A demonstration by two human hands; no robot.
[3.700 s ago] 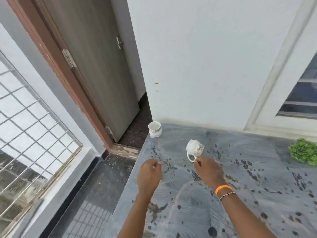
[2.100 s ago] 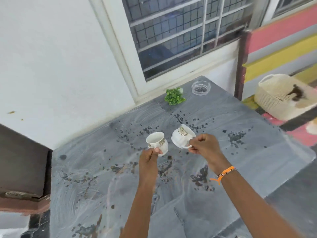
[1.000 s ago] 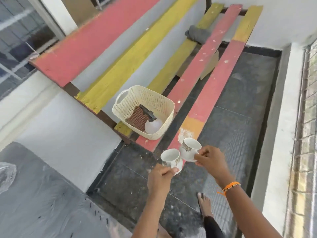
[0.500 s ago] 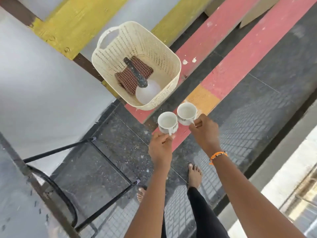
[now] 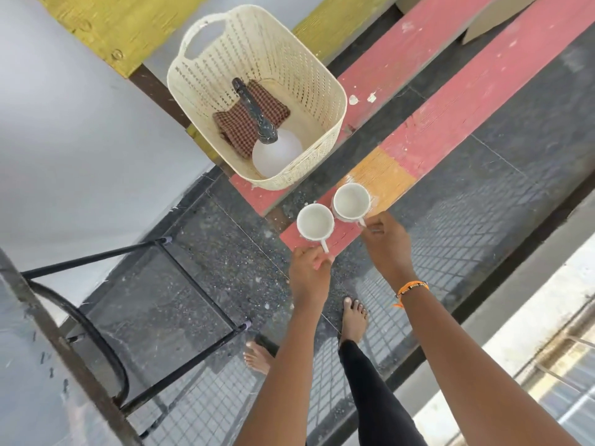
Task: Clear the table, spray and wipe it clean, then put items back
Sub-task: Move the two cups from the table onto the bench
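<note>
My left hand pinches the handle of a white cup. My right hand holds a second white cup by its handle. Both cups are upright and empty, side by side over the near end of a red bench plank; whether they touch it I cannot tell. A cream basket stands on the bench just beyond them. Inside it lie a spray bottle with a dark trigger head and a checked brown cloth. The grey table's corner shows at the lower left.
The bench has red and yellow planks with gaps between them. A black metal table frame stands on the dark tiled floor at the left. My bare feet are below the cups. A white wall rises at the left.
I turned away from the table with a cup in each hand and came to the bench. In the last half second both cups sank lower toward the red plank's end.
</note>
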